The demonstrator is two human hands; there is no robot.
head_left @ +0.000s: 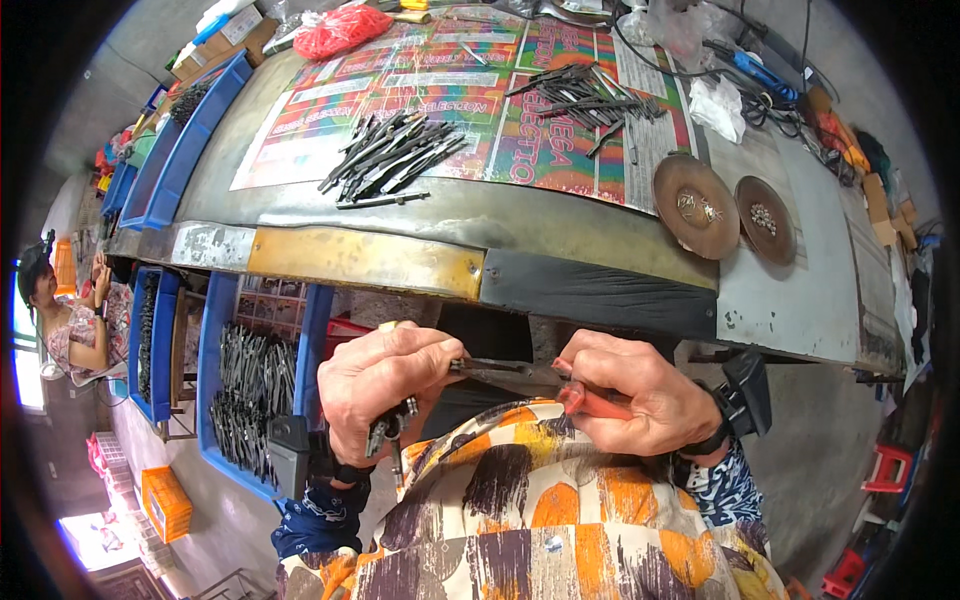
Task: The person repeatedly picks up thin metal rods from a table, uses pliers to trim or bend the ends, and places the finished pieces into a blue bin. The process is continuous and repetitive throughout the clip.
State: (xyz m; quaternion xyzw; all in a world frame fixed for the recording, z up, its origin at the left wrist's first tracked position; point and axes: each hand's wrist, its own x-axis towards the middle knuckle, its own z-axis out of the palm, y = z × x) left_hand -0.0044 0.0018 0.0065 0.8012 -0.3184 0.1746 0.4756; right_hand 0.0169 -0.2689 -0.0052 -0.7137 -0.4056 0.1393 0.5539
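Note:
My left hand [385, 385] is closed around a thin dark rod-like part [490, 366], pinched between thumb and forefinger and pointing right. More dark slender parts [392, 428] stick out below its curled fingers. Facing it, my right hand [635, 390] grips a small tool with red handles [597, 402]; its working end is too small to make out. The rod's tip lies just short of the right fingertips. Beyond the table edge lie a pile of black slender parts [390, 160] and a second such pile [590, 100] farther right.
Two brown round dishes hold small metal bits: a larger dish [670, 215] and a smaller dish [785, 240]. Low on the left, a blue bin [210, 350] is filled with black parts. A metal-edged table front [370, 258] runs before me. Another person [85, 320] sits far left.

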